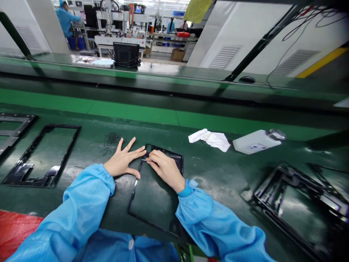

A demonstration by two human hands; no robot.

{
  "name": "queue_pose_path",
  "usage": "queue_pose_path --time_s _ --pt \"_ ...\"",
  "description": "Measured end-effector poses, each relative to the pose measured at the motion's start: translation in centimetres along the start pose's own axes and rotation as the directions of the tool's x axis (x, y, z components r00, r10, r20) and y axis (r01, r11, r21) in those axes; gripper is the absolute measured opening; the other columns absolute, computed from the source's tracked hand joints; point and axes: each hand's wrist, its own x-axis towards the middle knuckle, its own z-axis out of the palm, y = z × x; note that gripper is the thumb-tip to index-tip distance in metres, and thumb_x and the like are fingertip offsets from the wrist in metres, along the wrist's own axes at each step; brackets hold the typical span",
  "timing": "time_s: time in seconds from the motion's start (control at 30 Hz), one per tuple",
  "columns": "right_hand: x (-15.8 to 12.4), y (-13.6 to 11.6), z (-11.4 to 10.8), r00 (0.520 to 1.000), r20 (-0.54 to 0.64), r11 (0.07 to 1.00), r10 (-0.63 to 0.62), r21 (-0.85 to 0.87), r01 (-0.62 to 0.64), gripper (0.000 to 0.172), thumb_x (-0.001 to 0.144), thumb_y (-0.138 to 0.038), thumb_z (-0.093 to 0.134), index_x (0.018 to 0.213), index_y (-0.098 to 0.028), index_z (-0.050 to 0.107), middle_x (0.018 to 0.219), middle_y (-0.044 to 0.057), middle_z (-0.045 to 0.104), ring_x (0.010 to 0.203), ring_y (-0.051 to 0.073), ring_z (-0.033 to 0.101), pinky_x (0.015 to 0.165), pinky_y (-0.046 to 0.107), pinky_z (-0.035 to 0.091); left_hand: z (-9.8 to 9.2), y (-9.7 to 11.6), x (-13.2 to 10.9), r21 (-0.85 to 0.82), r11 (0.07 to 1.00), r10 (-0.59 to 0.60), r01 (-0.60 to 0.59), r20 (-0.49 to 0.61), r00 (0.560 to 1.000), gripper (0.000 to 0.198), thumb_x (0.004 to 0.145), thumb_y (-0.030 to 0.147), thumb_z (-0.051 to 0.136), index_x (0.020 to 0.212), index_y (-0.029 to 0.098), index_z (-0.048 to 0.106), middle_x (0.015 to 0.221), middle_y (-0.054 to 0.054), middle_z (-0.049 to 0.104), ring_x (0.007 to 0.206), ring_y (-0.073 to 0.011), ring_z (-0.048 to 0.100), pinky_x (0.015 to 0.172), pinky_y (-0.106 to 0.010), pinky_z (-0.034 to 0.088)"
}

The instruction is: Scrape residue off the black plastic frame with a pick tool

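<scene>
A thin black rectangular frame lies flat on the green bench in front of me. My left hand is spread, with its index and middle fingertips on or beside the frame's far left corner. Close by, my right hand reaches over the frame, thumb and fingers pinched together. A small thin tool with a shiny tip pokes out of that pinch at the frame's left edge; most of it is hidden by the fingers. Fine black thread-like scraps lie just beyond my left hand.
Another black frame and part of a larger one lie at the left. A crumpled white wipe and a white bottle on its side are beyond my right hand. Several black frames are stacked at right.
</scene>
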Motion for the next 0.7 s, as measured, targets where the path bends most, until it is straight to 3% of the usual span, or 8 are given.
queue_pose_path --time_s 0.2,0.37,0.57,0.7 --pt "-0.23 -0.03 -0.2 0.996 0.071 0.997 -0.06 0.059 0.056 0.013 0.097 -0.018 0.047 0.089 -0.022 0.057 0.091 0.003 0.06 0.089 0.017 0.057 0.069 0.025 0.045 -0.1 0.14 -0.04 0.028 1.0 -0.005 0.005 -0.024 1.0 0.096 0.068 0.077 0.061 0.148 0.031 0.033 0.147 -0.008 0.042 0.146 -0.0353 0.005 0.107 -0.067 -0.013" --pt "-0.2 -0.1 -0.05 1.0 0.002 0.999 0.001 0.05 -0.001 0.014 0.098 -0.021 0.045 0.089 -0.022 0.056 0.093 0.005 0.06 0.09 0.018 0.059 0.07 0.026 0.045 -0.03 0.1 0.0 0.024 1.0 -0.013 0.013 0.0 1.0 0.094 0.071 0.076 0.059 0.148 0.03 0.032 0.15 -0.007 0.038 0.146 -0.0355 0.004 0.106 -0.067 -0.015" --pt "-0.18 -0.06 0.0 0.997 0.063 0.998 -0.054 0.033 0.052 0.015 0.098 -0.02 0.044 0.087 -0.021 0.055 0.091 0.004 0.06 0.087 0.018 0.057 0.067 0.025 0.044 -0.13 0.17 0.01 0.018 1.0 -0.016 0.016 0.0 1.0 0.095 0.07 0.078 0.059 0.148 0.03 0.033 0.15 -0.008 0.039 0.146 -0.0355 0.003 0.105 -0.068 -0.015" --pt "-0.09 0.08 0.0 0.999 0.023 0.999 -0.025 0.033 0.025 0.015 0.099 -0.021 0.044 0.089 -0.021 0.056 0.093 0.004 0.059 0.089 0.018 0.057 0.07 0.026 0.045 -0.02 0.11 -0.03 0.014 1.0 -0.014 0.014 -0.001 1.0 0.095 0.07 0.078 0.058 0.148 0.03 0.033 0.15 -0.008 0.039 0.146 -0.0356 0.003 0.105 -0.067 -0.016"
